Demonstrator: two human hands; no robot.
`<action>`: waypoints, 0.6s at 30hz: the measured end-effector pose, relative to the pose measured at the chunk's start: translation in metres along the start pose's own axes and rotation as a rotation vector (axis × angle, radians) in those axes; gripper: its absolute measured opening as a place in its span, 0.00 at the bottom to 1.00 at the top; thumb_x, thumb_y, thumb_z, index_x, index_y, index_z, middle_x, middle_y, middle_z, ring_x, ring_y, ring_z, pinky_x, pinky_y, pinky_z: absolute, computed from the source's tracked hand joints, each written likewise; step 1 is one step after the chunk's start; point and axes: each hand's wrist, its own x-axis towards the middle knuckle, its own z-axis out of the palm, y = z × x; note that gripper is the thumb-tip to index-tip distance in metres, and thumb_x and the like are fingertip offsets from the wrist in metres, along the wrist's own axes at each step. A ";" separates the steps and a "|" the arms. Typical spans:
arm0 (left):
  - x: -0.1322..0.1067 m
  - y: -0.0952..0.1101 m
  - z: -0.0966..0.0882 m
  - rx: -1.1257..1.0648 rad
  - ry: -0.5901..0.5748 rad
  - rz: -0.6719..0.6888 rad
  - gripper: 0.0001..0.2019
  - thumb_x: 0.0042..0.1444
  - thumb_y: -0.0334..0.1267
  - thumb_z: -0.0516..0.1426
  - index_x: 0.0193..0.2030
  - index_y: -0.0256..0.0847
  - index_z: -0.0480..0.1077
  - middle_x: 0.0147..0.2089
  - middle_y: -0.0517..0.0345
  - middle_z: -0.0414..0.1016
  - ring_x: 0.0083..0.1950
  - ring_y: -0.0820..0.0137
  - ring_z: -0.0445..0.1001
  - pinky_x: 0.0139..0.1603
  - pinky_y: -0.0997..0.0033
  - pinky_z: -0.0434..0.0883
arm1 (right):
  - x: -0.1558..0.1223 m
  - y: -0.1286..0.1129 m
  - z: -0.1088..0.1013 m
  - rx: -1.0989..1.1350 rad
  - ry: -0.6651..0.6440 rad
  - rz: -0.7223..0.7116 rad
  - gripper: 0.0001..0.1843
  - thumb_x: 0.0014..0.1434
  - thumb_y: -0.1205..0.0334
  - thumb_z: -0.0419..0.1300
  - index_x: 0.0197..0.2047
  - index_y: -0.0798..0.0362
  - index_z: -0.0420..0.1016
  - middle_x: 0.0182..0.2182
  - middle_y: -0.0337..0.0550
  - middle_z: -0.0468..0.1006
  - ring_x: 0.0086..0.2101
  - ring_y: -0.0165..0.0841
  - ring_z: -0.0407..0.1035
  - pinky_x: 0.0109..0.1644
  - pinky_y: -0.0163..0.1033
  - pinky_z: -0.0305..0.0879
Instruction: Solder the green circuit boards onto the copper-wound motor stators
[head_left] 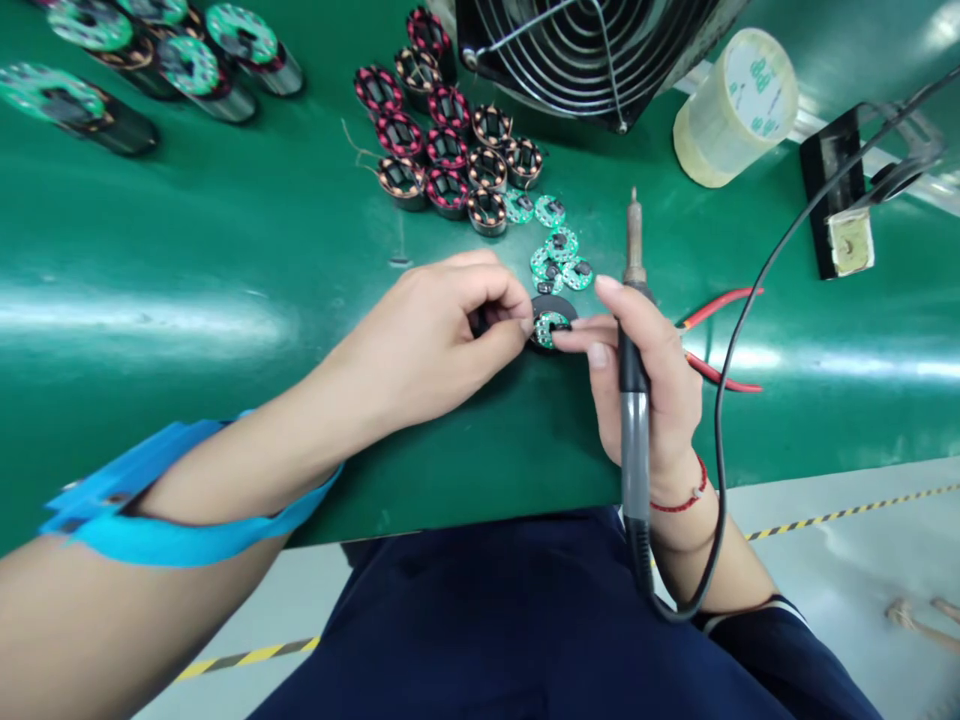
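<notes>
My right hand is closed around a soldering iron, whose tip points up and away. Its outstretched fingers touch a small round green circuit board. The board sits on a dark round part, mostly hidden between my hands. My left hand pinches at the left edge of this board with thumb and forefinger. Several loose green circuit boards lie just beyond. Behind them stand several motor stators with red or copper-coloured windings.
A fan stands at the back. To the right are red-handled pliers, a tape-topped cylinder and a soldering iron stand with a sponge. The iron's cable loops rightward. Several board-topped stators stand far left.
</notes>
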 end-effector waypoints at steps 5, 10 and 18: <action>0.002 0.002 -0.001 0.009 -0.004 0.001 0.07 0.61 0.34 0.57 0.31 0.45 0.73 0.33 0.60 0.75 0.33 0.69 0.71 0.36 0.65 0.69 | 0.002 0.003 0.001 -0.024 0.123 0.004 0.21 0.81 0.54 0.55 0.73 0.33 0.70 0.53 0.38 0.87 0.27 0.31 0.78 0.34 0.42 0.80; 0.005 0.003 -0.004 0.016 -0.047 -0.023 0.08 0.61 0.35 0.58 0.30 0.44 0.72 0.33 0.60 0.74 0.32 0.69 0.69 0.36 0.67 0.68 | 0.009 0.005 0.006 -0.019 0.423 0.015 0.19 0.78 0.42 0.57 0.62 0.39 0.80 0.50 0.40 0.84 0.22 0.27 0.69 0.27 0.39 0.78; 0.005 0.002 -0.004 0.023 -0.078 -0.067 0.07 0.61 0.38 0.58 0.31 0.43 0.73 0.35 0.60 0.74 0.34 0.70 0.69 0.38 0.67 0.68 | -0.008 -0.003 -0.016 0.083 0.222 0.146 0.17 0.79 0.43 0.53 0.56 0.37 0.81 0.37 0.40 0.85 0.35 0.38 0.85 0.37 0.44 0.86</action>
